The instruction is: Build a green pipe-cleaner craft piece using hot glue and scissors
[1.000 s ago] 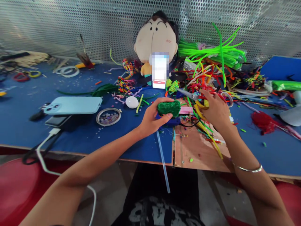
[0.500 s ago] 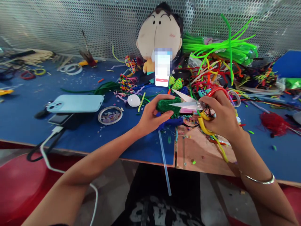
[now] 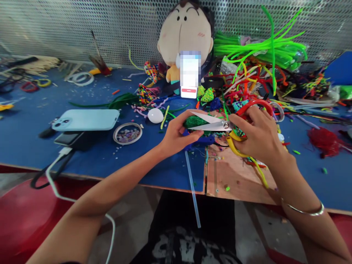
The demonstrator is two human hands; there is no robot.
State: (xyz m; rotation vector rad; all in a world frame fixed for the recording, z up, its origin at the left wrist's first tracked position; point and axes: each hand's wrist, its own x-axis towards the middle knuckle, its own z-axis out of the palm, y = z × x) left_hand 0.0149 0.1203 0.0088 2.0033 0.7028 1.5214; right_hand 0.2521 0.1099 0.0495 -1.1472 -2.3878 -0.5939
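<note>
My left hand (image 3: 180,132) is closed round a fuzzy dark green piece (image 3: 194,121), thumb below and fingers behind it. A pair of scissors (image 3: 211,125) is in my right hand (image 3: 258,134), one handle loop red and the other yellow. Its blades are spread and point left, lying across the green piece; whether they touch it I cannot tell. Just beneath my left fingers lies a blue glue gun (image 3: 202,141), partly hidden, with a clear glue stick (image 3: 193,190) jutting past the table edge.
A lit phone (image 3: 189,75) leans on a plush doll (image 3: 183,33) at the back. Bright green pipe cleaners (image 3: 258,49) lie behind my right hand. To the left are a light blue phone (image 3: 86,120), a round dish of sequins (image 3: 128,134) and a white egg shape (image 3: 155,115).
The scissors have moved slightly left over the green piece, and their blades have turned and come a little closer together. My left hand keeps its hold.
</note>
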